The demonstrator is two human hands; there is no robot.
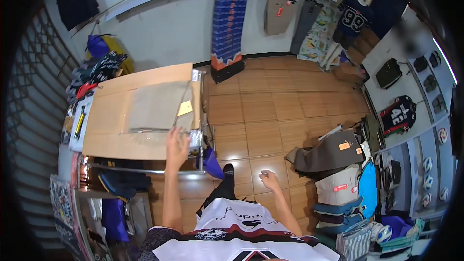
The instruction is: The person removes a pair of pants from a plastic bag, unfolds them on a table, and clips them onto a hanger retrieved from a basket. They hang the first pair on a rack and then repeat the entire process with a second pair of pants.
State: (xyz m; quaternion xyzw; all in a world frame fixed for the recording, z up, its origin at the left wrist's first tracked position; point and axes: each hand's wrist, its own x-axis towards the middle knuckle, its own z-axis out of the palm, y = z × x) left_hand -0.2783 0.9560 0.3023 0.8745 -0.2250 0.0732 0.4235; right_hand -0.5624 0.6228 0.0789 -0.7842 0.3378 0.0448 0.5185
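On the cardboard sheet (104,130) to my left lies a folded beige-grey garment (153,104), flat, with a yellow tag (185,108) near its right side. My left hand (178,149) reaches over the cardboard, slightly blurred. Its fingers are loosely spread, and their tips are right at the garment's lower right corner. Above the tiled floor hangs my right hand (270,181), away from any item. It is empty, with fingers loosely bent and apart.
A metal-framed table (196,137) carries the cardboard. Folded trousers (328,152) and other clothes are piled at right. A blue banner-wrapped pillar (231,19) stands ahead on the tiled floor (256,106). A purple cloth (211,164) hangs by the table corner.
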